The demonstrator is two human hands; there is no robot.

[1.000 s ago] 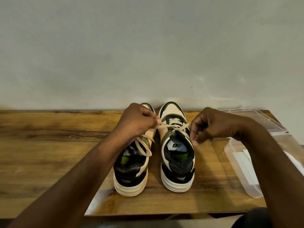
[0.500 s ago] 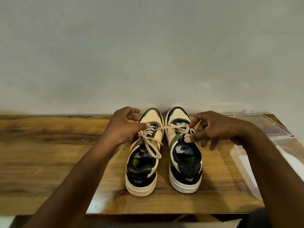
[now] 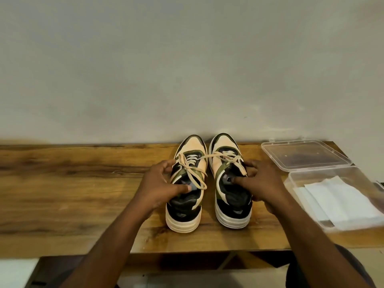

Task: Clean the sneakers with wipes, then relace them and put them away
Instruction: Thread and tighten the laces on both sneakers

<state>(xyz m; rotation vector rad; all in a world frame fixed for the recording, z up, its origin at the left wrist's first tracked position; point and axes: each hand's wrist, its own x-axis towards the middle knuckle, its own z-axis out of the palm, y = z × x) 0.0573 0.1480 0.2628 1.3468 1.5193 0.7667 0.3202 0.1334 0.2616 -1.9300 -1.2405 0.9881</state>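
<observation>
Both my forearms reach forward, bare. My left hand curls with its thumb stretched rightward and fingers bent above. My right hand mirrors it, thumb pointing leftward, fingers curled round.

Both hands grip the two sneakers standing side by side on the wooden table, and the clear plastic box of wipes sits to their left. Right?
Not quite: the head view shows the clear plastic box to the right of the sneakers. The rest holds.
</observation>
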